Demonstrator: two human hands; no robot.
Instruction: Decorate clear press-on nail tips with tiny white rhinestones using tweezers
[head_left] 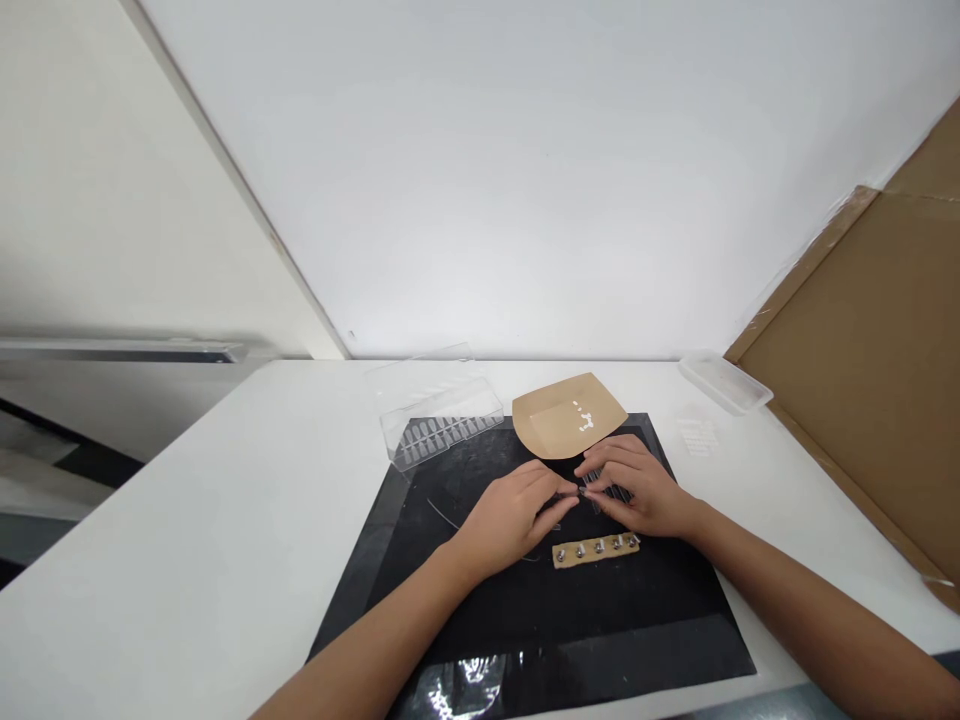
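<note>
My left hand [510, 520] and my right hand [634, 490] meet above a black mat [600, 620], their fingertips together near its middle. Between them lies a clear plastic strip of nail tips [606, 490], partly hidden by my right fingers. What the left fingertips pinch is too small to make out fully. Just below my hands sits a tan strip with several silver studs [596, 551]. Beyond them lie a kraft card palette [559, 420] with white dabs and an open clear box of nail tips [442, 425].
The mat lies on a white table [187, 520] whose left edge falls away. A shallow clear plastic tray [726, 384] and a small white sheet [700, 436] stand at the back right. A cardboard panel [847, 350] leans along the right side.
</note>
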